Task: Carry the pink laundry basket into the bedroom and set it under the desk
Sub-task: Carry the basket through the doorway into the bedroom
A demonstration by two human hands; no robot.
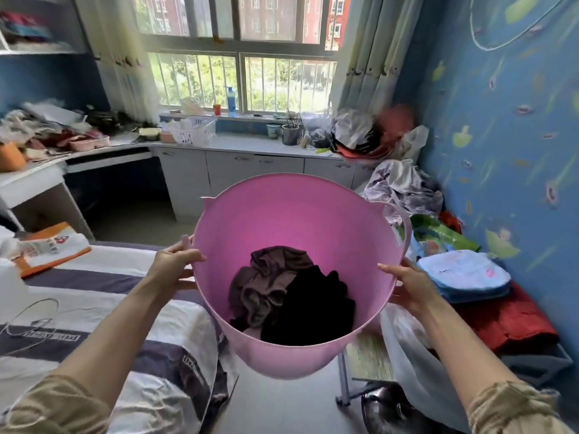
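Observation:
I hold the pink laundry basket (282, 214) in the air in front of me, tilted so its open mouth faces me. Brown and black clothes (291, 296) lie in its bottom. My left hand (174, 266) grips the left rim, thumb over the edge. My right hand (410, 285) grips the right rim just below the loop handle. The white corner desk (103, 153) runs along the left wall and under the window, with a dark open space (125, 195) beneath it, ahead and to the left of the basket.
A bed with striped bedding (103, 308) fills the left foreground. Piles of clothes and bags (404, 186) crowd the right side along the blue wall. The desk top is cluttered, with a white crate (192, 130) by the window. A narrow strip of floor (282, 402) lies below the basket.

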